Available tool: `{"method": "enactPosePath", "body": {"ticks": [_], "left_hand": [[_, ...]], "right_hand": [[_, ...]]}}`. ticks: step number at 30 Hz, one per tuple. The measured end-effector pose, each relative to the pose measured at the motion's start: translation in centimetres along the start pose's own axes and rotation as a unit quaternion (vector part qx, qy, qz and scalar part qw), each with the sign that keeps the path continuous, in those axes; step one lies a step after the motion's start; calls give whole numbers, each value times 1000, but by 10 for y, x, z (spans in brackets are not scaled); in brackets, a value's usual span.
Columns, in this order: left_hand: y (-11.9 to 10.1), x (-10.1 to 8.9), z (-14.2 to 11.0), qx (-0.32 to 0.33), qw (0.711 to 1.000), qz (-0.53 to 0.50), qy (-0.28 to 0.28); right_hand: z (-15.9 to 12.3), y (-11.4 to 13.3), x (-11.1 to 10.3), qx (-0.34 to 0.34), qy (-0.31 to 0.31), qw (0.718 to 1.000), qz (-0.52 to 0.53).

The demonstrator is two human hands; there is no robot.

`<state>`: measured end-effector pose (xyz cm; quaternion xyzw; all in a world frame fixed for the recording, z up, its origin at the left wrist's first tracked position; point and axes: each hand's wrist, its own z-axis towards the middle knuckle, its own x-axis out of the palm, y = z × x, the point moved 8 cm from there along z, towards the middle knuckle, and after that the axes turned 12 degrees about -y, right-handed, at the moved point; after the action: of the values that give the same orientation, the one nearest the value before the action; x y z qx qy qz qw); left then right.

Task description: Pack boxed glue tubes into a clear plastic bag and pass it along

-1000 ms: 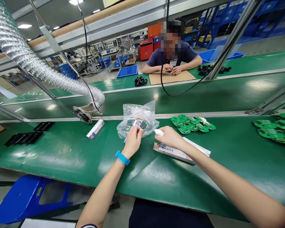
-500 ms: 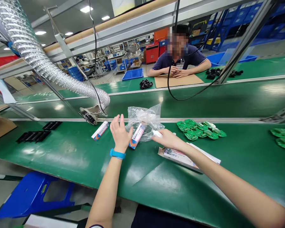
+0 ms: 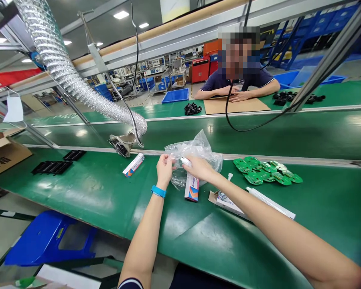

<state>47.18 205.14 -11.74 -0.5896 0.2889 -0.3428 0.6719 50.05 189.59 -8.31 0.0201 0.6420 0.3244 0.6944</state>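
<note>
Item: small white piece [image 3: 185, 161], one, low in front of the transparent bag [image 3: 210, 155], its exposed end jutting leftward from my right hand [image 3: 201, 168]. Long axis: roughly crosswise, slanting a little away from me toward the left. Nearer hand: the right, closed around it; the left hand [image 3: 165, 171] lies just beside that end, on the left — a narrow gap between.

Left-hand state: fingertips drawn together at the bag's left edge; whether they pinch film I cannot tell.

Next outward: printed box [image 3: 192, 192], one, below the white piece, long axis running away from me, far end hidden by the right hand. Second printed box [image 3: 134, 165], left of both hands, well apart. To the right — white nozzle [image 3: 230, 176], opened carton [image 3: 233, 204] partly under my right forearm, long white item [image 3: 270, 203], green circuit boards [image 3: 266, 170] beyond.
</note>
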Motion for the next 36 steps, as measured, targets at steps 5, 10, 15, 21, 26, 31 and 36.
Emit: {"method": "enactPosePath", "body": {"ticks": [5, 10, 15, 21, 26, 31, 36], "left_hand": [[-1, 6, -7, -44, 998, -46, 20], [1, 5, -9, -70, 994, -77, 21], [3, 5, -9, -85, 994, -72, 13], [6, 3, -9, -98, 992, -81, 6], [7, 3, -8, -98, 992, -76, 7], [8, 2, -8, -98, 992, -73, 4], [7, 1, -8, -97, 993, -69, 0]], "right_hand": [[7, 5, 10, -41, -7, 997, -67], [11, 6, 19, -62, 9, 993, -102], [11, 8, 20, -67, 14, 992, -109], [13, 4, 21, -54, 19, 992, -111], [14, 3, 22, -54, 9, 992, -112], [14, 4, 22, -52, 14, 992, -111], [14, 3, 21, -49, 13, 992, -112]]}}
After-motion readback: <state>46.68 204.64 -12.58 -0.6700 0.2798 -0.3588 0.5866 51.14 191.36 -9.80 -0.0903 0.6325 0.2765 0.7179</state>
